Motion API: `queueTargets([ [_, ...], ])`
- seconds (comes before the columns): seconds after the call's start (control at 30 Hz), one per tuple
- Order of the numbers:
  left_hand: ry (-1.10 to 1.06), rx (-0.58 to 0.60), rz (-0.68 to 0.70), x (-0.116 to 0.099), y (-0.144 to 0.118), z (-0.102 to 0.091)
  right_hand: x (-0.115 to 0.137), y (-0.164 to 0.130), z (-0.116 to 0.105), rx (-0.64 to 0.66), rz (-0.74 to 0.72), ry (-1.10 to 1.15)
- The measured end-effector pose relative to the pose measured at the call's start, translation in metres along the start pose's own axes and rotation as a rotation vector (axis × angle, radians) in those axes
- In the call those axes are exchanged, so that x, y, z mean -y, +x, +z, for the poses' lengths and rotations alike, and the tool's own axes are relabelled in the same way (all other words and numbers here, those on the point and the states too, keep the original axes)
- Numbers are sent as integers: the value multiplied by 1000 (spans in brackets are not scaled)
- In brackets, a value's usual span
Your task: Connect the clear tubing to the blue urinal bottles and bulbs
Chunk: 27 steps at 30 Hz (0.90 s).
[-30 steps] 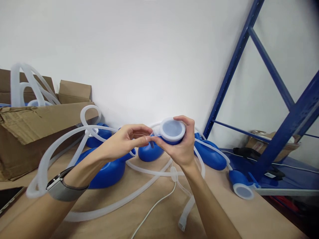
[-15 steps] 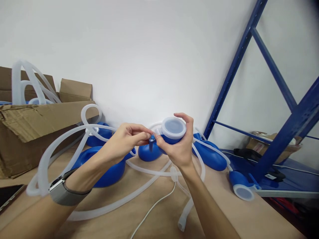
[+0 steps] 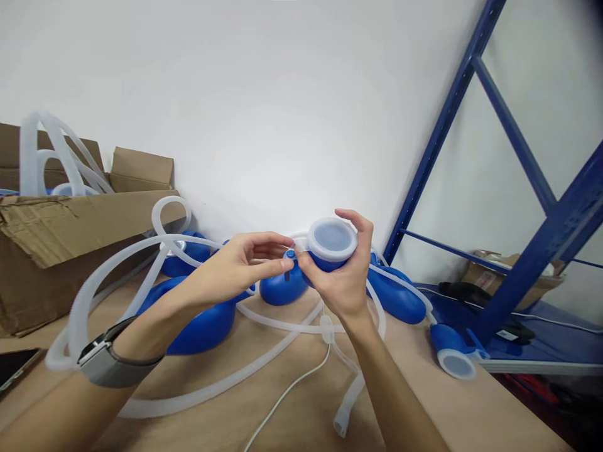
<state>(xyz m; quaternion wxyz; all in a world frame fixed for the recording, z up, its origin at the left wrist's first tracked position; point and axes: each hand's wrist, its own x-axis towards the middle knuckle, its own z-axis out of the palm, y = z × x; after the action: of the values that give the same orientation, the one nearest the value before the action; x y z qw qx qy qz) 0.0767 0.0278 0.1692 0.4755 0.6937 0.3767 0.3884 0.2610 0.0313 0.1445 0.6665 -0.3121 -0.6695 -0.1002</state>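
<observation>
My right hand point(image 3: 346, 276) holds a blue cup-shaped part with a translucent white lid point(image 3: 332, 240) above the wooden table point(image 3: 292, 414). My left hand point(image 3: 235, 267), a grey watch point(image 3: 106, 361) on its wrist, pinches a small blue nipple and thin clear tube end point(image 3: 289, 258) at the cup's left side. Translucent white tubing point(image 3: 117, 267) loops from there across the table.
Several more blue bulb-shaped parts point(image 3: 198, 320) lie on the table amid tubing. An open cardboard box point(image 3: 56, 245) stands at left with tubes in it. A blue metal rack point(image 3: 532, 251) stands at right. A dark phone point(image 3: 14, 367) lies at far left.
The cup in my right hand has risen slightly and shifted right; my left fingers stay pinched at its side nipple. The view has tilted a little.
</observation>
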Motion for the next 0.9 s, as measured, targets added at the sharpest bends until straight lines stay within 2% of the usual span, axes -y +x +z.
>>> queueTargets([
  [0.1, 132, 43, 5, 4, 1, 1, -2, 3, -3, 104, 41, 47],
  [0.13, 181, 56, 5, 5, 1, 1, -4, 4, -6, 173, 64, 69],
  [0.2, 279, 59, 7, 9, 2, 1, -10, 10, -18, 402, 103, 123],
  [0.27, 359, 34, -7, 12, 4, 1, -18, 17, -37, 705, 136, 140],
  [0.33, 399, 27, -46, 15, 8, 2, -26, 24, -61, 944, 161, 65],
  [0.47, 446, 135, -148, 20, 17, 5, -40, 23, -109, 1186, 241, -106],
  [0.57, 531, 167, -205, 30, 25, 7, -50, 0, -134, 1368, 377, -216],
  [0.63, 583, 151, -192, 39, 31, 6, -58, -27, -146, 1429, 518, -299],
  [0.7, 616, 137, -147, 47, 35, 5, -68, -56, -154, 1393, 596, -350],
  [0.8, 661, 169, -138, 54, 38, 5, -83, -94, -157, 1301, 627, -344],
  [0.9, 695, 258, -131, 57, 37, 10, -91, -114, -150, 1243, 608, -315],
])
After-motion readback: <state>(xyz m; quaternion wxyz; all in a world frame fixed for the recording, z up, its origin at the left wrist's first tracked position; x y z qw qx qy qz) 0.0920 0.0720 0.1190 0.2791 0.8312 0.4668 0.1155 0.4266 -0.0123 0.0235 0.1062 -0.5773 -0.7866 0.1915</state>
